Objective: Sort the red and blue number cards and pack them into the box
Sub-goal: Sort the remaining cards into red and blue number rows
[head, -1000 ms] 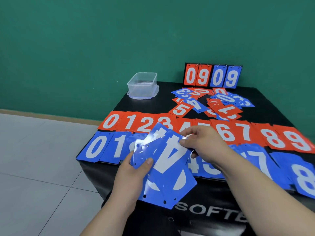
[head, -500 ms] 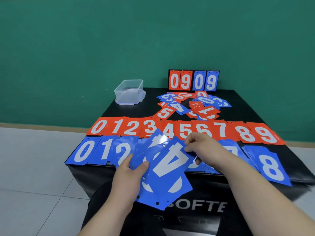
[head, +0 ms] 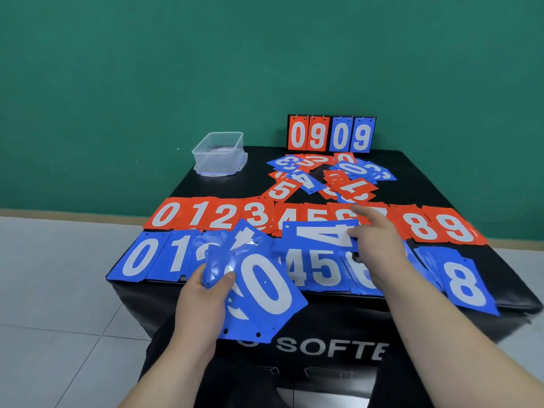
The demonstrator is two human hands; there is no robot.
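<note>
Head: left hand [head: 200, 301] w/ blue cards [head: 265, 287] blocks blue row [head: 141, 260]; box [head: 219, 154] behind.

Green wall [head: 117, 83], tan skirting [head: 73, 212], pale tiled floor [head: 44, 290], black-covered table [head: 426, 178] with white lettering.

Between its 1 and 4 I can't read the blue row [head: 141, 260]: the fan of blue cards [head: 259, 287] in the left hand [head: 203, 298] covers it. The right hand [head: 379, 248] is smeared and hides both 7s. Its blue 4 card [head: 321, 234] masks the lower half of the red row [head: 206, 214] from 4 to 6.
</note>
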